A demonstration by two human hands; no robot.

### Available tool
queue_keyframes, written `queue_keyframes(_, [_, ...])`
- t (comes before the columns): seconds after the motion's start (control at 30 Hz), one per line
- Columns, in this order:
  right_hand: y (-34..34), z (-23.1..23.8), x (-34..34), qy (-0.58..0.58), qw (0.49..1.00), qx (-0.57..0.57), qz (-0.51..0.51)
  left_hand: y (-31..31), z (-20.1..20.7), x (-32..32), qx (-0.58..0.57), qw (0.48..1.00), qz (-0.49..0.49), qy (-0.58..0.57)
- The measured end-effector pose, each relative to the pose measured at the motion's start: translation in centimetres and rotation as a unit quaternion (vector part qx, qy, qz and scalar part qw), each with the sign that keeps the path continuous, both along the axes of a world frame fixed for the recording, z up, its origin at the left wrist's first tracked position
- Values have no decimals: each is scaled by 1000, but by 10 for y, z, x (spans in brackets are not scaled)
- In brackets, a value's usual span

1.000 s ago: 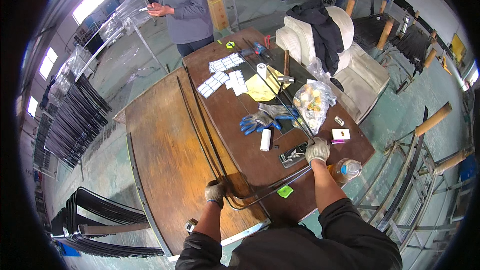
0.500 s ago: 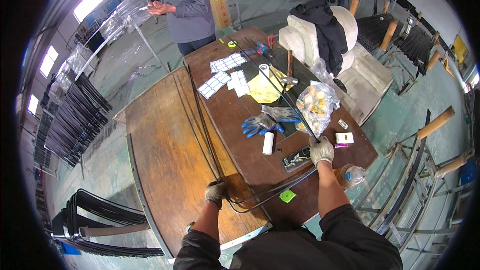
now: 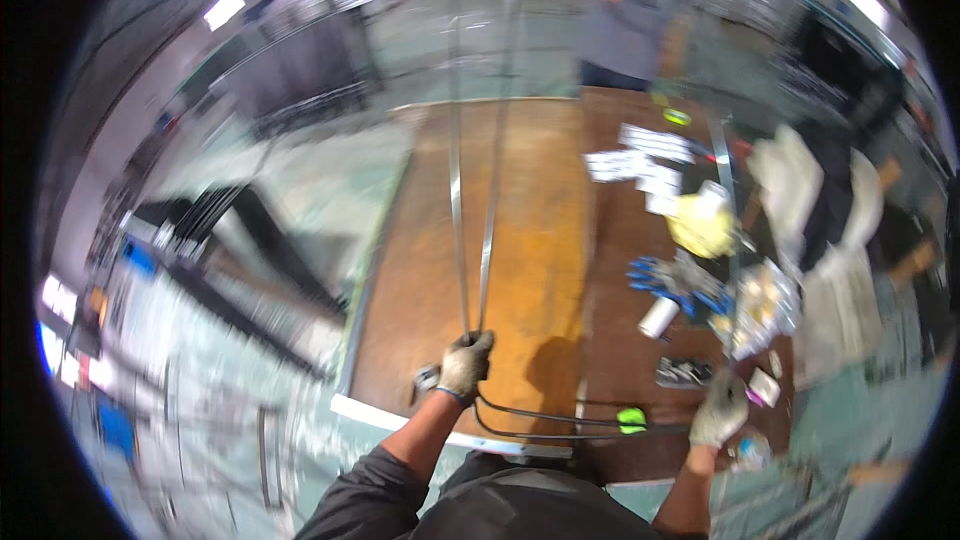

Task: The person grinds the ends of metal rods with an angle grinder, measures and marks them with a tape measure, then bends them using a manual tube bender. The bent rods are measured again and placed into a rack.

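Two thin black metal rods (image 3: 455,190), bent into a U shape, cross the near side of the table. My left hand (image 3: 465,365), in a knit work glove, is closed round them at the left bend, over the bare wooden board (image 3: 540,220). From that hand the rods run away in two spread lines. My right hand (image 3: 720,410), also gloved, grips the rods at the right bend, where another length runs away from me. A bright green item (image 3: 631,420) lies under the near stretch between my hands. Beside my right hand are a black tray (image 3: 684,372) and a clear bottle (image 3: 752,450).
On the brown tabletop (image 3: 625,270) lie blue-grey gloves (image 3: 700,285), a white cylinder (image 3: 659,318), a plastic bag (image 3: 765,310), white sheets (image 3: 640,155) and yellow paper (image 3: 700,225). A person (image 3: 625,15) stands beyond the table. Black bars (image 3: 270,240) stand at left; a pale armchair (image 3: 840,310) is at right.
My view has swung left and blurred. Both hands keep hold of the rods; the left one has lifted its bend, and the rods' far ends now spread apart above the board.
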State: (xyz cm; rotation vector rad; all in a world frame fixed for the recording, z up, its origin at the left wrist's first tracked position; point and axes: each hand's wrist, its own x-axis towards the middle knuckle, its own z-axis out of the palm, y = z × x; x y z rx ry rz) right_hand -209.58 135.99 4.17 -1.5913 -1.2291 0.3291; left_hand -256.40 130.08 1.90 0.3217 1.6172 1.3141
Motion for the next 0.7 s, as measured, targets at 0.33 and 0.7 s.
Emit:
queue_keyframes(0.33, [-64,74,-140,208,957,-15,201,-246,104,-52,94,946,276,142])
queue_keyframes(0.7, [-216,157,-414,307,799,101,506,-557,124,-164,202,795,539,193])
